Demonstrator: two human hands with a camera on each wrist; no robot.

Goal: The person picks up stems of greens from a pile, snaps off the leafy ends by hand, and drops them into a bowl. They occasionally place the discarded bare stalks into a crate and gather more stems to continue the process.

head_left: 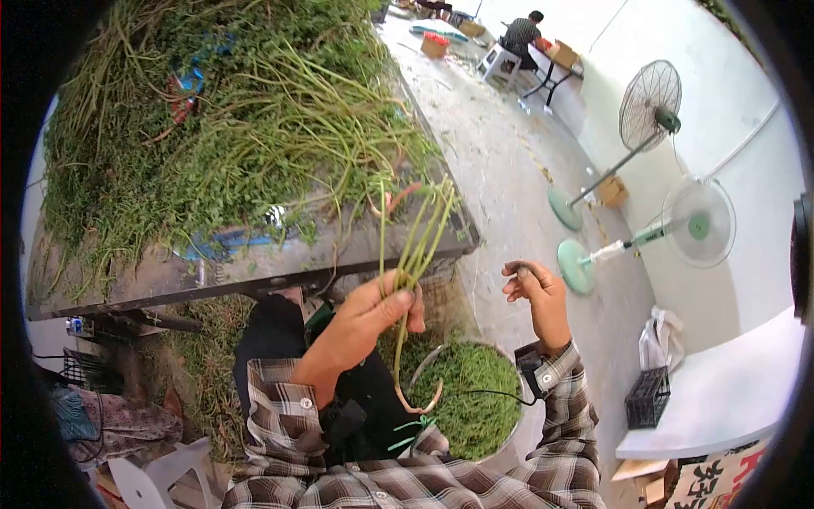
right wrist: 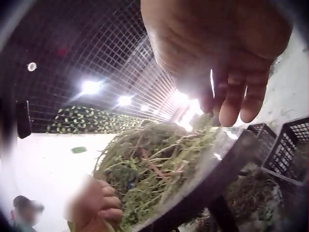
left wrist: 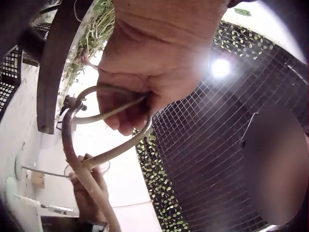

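Observation:
In the head view the left hand (head_left: pixel 360 327) grips several bare green stems (head_left: pixel 417 242), its thumb pressed over them; their lower ends hang below the hand and curl up, reddish-pale at the tip. The left wrist view shows that hand (left wrist: pixel 149 63) with looping stems (left wrist: pixel 91 179) coming out of its grip. To the right, apart from the stems, the right hand (head_left: pixel 543 305) is raised with fingers loosely bent and nothing seen in them. Its fingers hang relaxed in the right wrist view (right wrist: pixel 236 92). A large heap of leafy stems (head_left: pixel 229 127) covers the table (head_left: pixel 365 263).
A round tub of cut greens (head_left: pixel 471 399) stands below, between the hands. More greens (head_left: pixel 216 365) lie under the table. Two fans (head_left: pixel 649 110) stand on the right, near a black crate (head_left: pixel 649 397). A seated person (head_left: pixel 521 38) is far off.

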